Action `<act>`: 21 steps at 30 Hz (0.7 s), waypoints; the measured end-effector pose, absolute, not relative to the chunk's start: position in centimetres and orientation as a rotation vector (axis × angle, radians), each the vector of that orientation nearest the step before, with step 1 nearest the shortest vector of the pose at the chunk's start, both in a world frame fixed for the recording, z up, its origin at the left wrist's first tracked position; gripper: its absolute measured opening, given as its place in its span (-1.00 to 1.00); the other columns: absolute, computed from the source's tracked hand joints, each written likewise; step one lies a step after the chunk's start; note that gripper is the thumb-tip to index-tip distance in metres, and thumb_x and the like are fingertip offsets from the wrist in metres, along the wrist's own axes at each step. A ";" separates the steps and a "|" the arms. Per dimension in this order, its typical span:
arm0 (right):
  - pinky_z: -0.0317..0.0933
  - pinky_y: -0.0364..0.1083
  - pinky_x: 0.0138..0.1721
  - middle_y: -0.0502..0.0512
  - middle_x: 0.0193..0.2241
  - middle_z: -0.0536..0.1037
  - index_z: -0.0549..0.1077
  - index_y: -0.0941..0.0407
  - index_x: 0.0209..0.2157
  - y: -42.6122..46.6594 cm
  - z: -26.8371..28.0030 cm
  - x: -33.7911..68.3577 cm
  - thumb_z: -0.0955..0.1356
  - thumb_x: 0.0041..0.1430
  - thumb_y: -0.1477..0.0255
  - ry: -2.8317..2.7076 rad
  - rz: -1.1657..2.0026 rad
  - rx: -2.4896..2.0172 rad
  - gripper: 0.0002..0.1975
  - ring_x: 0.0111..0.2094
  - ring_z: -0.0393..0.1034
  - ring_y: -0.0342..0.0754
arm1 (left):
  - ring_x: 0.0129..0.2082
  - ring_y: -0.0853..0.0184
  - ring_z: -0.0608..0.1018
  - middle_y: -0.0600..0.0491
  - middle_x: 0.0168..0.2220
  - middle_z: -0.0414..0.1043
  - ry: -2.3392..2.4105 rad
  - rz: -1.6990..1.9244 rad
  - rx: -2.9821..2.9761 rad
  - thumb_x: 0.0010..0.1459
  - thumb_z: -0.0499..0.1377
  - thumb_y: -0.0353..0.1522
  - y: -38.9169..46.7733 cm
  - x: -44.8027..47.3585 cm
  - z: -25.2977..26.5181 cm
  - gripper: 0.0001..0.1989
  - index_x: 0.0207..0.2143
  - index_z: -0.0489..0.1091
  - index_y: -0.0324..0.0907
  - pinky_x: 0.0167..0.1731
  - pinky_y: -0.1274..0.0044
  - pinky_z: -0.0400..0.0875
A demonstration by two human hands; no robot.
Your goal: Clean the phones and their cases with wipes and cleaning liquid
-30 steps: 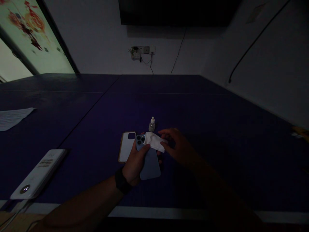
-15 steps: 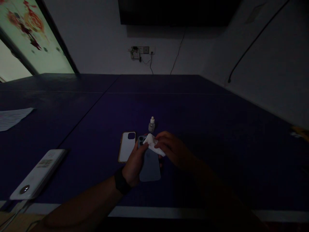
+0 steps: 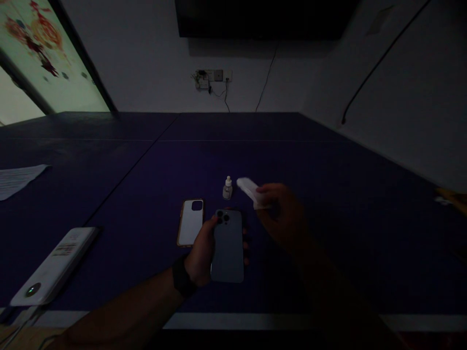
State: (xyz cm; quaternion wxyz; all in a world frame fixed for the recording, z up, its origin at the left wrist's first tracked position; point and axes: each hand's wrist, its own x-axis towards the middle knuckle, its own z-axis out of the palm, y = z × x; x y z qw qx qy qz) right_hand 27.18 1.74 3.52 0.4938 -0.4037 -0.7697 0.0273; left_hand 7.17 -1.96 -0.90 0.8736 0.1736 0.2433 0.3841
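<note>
My left hand [image 3: 201,253] is wrapped round a blue-grey smartphone [image 3: 228,250], its back with the camera block facing up. Fingertips show along the phone's right edge. Between the fingers of my right hand [image 3: 282,214] is a white tissue [image 3: 249,189], slightly blurred, held up to the right of the phone and apart from it. A small dropper bottle [image 3: 227,189] with a white cap stands upright just beyond the phone. Left of the phone lies a phone case [image 3: 191,222] with a golden-brown rim and a cutout for the cameras.
A white power bank [image 3: 56,265] with a cable plugged in lies at the near left of the dark blue table [image 3: 328,194]. Printed paper [image 3: 20,180] rests at the far left. Wall sockets [image 3: 213,76] and a dark screen [image 3: 266,17] are on the back wall.
My right hand has lifted the tissue off the phone's camera area and moved it up and to the right. The camera block is now uncovered; my left hand still holds the phone.
</note>
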 end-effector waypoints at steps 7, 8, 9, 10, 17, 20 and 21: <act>0.36 0.12 0.07 0.29 0.09 0.57 0.40 0.13 0.12 1.3 1.8 25.4 0.32 0.27 0.57 -2.459 0.136 -0.774 -0.62 0.10 0.47 0.12 | -0.26 0.12 0.66 -0.12 -0.20 0.60 0.485 0.930 0.326 0.32 0.02 0.05 -1.5 7.1 -1.1 -0.43 0.06 0.43 -0.21 -0.25 0.29 0.57; 0.36 0.14 0.09 0.31 0.11 0.56 0.38 0.13 0.17 1.3 1.5 25.3 0.32 0.29 0.56 -2.451 0.134 -0.801 -0.58 0.11 0.47 0.13 | -0.25 0.11 0.66 -0.11 -0.19 0.60 0.484 0.954 0.320 0.32 0.02 0.05 -1.5 7.0 -1.0 -0.44 0.09 0.41 -0.18 -0.23 0.29 0.57; 0.36 0.15 0.10 0.30 0.12 0.55 0.36 0.12 0.20 1.4 1.3 25.2 0.31 0.30 0.56 -2.424 0.127 -0.835 -0.55 0.12 0.47 0.13 | -0.24 0.12 0.66 -0.10 -0.19 0.60 0.481 0.970 0.317 0.33 0.02 0.04 -1.6 7.0 -1.0 -0.44 0.12 0.39 -0.16 -0.21 0.29 0.57; 0.36 0.16 0.11 0.28 0.11 0.56 0.35 0.10 0.22 1.5 1.1 25.1 0.30 0.30 0.57 -2.390 0.124 -0.872 -0.53 0.11 0.48 0.13 | -0.24 0.12 0.66 -0.09 -0.19 0.60 0.475 0.977 0.318 0.33 0.03 0.04 -1.6 6.9 -0.9 -0.44 0.14 0.38 -0.14 -0.21 0.29 0.57; 0.32 0.15 0.22 0.20 0.15 0.55 0.37 0.05 0.27 1.3 -0.2 23.2 0.21 0.39 0.57 -2.274 0.148 -0.902 -0.53 0.18 0.44 0.10 | -0.13 0.08 0.64 -0.12 -0.10 0.58 0.490 0.953 0.316 0.29 0.04 0.10 -1.9 7.2 -0.3 -0.35 0.20 0.36 -0.15 -0.13 0.31 0.55; 0.27 0.14 0.29 0.17 0.17 0.53 0.42 0.07 0.22 0.9 -0.5 22.5 0.20 0.40 0.59 -2.364 0.098 -0.753 -0.55 0.23 0.40 0.06 | -0.02 0.09 0.60 -0.13 -0.05 0.55 0.531 1.058 0.329 0.29 0.03 0.11 -1.4 7.4 -0.6 -0.33 0.20 0.38 -0.17 -0.07 0.35 0.52; 0.27 0.14 0.30 0.18 0.17 0.53 0.43 0.10 0.22 0.8 -0.6 22.5 0.20 0.40 0.59 -2.395 0.077 -0.726 -0.56 0.23 0.39 0.06 | 0.00 0.09 0.58 -0.12 -0.04 0.55 0.550 1.080 0.346 0.29 0.04 0.10 -1.2 7.4 -0.8 -0.35 0.18 0.39 -0.16 -0.06 0.35 0.52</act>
